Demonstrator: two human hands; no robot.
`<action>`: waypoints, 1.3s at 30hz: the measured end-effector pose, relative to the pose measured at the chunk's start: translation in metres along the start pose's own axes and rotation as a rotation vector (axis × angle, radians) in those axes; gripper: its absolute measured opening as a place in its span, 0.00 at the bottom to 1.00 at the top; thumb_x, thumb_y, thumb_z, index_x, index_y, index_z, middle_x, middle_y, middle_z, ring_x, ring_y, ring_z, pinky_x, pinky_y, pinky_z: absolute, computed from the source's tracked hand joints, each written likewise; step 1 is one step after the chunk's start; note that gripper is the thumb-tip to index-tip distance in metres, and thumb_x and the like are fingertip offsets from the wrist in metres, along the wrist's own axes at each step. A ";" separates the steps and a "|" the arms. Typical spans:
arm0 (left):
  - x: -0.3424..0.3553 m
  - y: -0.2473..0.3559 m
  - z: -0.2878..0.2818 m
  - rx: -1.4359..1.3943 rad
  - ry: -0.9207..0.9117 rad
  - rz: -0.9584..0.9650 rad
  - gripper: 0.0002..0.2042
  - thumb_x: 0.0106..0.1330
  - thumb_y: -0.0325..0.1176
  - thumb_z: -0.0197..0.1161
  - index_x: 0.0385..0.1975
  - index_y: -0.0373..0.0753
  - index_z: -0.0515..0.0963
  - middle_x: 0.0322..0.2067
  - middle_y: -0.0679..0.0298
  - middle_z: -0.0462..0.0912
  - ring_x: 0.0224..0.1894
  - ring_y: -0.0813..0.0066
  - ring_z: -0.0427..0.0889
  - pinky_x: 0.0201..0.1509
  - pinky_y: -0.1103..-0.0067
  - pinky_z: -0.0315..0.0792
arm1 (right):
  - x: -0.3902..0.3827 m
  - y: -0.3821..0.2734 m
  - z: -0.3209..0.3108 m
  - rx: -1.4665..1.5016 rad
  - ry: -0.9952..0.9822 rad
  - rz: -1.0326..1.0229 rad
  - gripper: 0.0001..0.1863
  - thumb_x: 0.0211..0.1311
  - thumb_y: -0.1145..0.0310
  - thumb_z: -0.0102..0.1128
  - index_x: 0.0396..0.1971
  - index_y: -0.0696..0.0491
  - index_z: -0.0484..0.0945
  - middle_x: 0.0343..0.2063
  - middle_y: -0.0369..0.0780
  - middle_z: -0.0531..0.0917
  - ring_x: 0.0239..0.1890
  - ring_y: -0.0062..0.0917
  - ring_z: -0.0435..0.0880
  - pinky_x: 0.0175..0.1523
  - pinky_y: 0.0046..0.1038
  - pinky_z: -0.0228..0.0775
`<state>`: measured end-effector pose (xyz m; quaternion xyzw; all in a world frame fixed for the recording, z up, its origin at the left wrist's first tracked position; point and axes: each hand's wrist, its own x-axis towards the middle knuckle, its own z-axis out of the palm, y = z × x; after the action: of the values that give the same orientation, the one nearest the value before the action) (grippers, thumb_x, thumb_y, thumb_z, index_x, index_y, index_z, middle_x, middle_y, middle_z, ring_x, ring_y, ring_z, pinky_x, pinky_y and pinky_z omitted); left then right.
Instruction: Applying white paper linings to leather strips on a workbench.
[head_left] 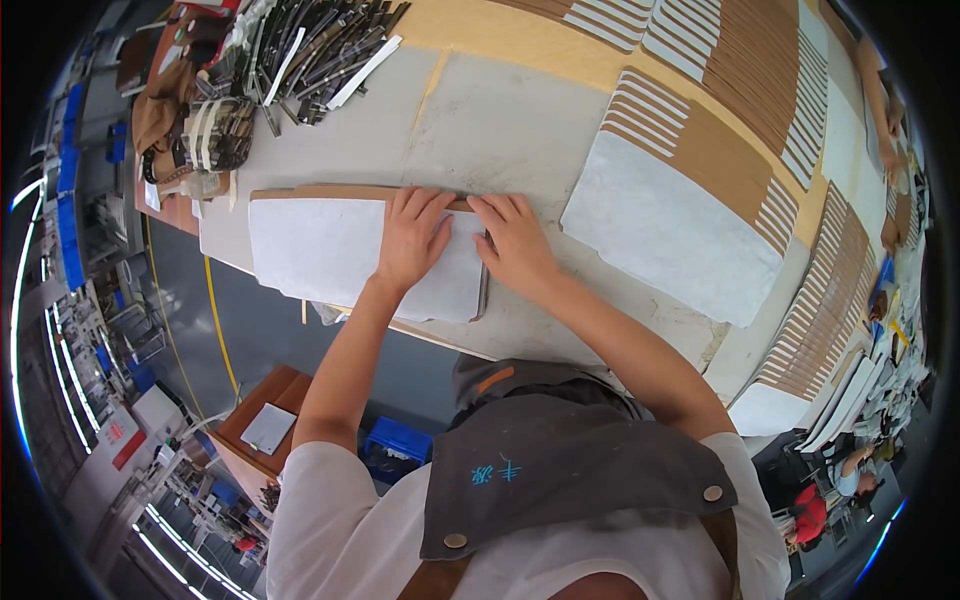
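Observation:
A stack of white sheets (330,250) with a brown board (335,192) showing along its far edge lies at the near edge of the grey worktable (450,120). My left hand (411,236) grips that far edge near the middle, fingers bent over the brown strip and thumb on the white sheet. Just to the right, my right hand (515,240) grips the stack's far right corner, fingers curled onto the edge. The undersides of both hands' fingertips are hidden.
Slitted brown-and-white pieces (670,230) lie right, more (750,80) behind. Dark strips (340,60) and a bundle (218,135) sit back left. Below left stand a wooden cabinet (258,410) and blue crate (393,445). Other people's arms (880,120) show far right, a seated person (850,470) lower right.

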<state>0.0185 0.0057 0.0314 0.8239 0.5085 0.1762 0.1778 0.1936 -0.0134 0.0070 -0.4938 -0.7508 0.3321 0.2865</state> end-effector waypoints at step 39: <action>0.005 -0.022 -0.009 0.052 0.021 0.170 0.12 0.44 0.22 0.64 0.31 0.36 0.77 0.33 0.62 0.76 0.37 0.62 0.74 0.39 0.72 0.70 | 0.002 -0.007 0.003 -0.236 0.000 -0.125 0.21 0.43 0.76 0.55 0.43 0.62 0.72 0.48 0.39 0.71 0.49 0.31 0.66 0.51 0.32 0.61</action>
<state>-0.0006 0.0205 0.0292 0.8666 0.4428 0.1861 0.1353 0.1870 -0.0145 0.0106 -0.4763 -0.8140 0.2230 0.2468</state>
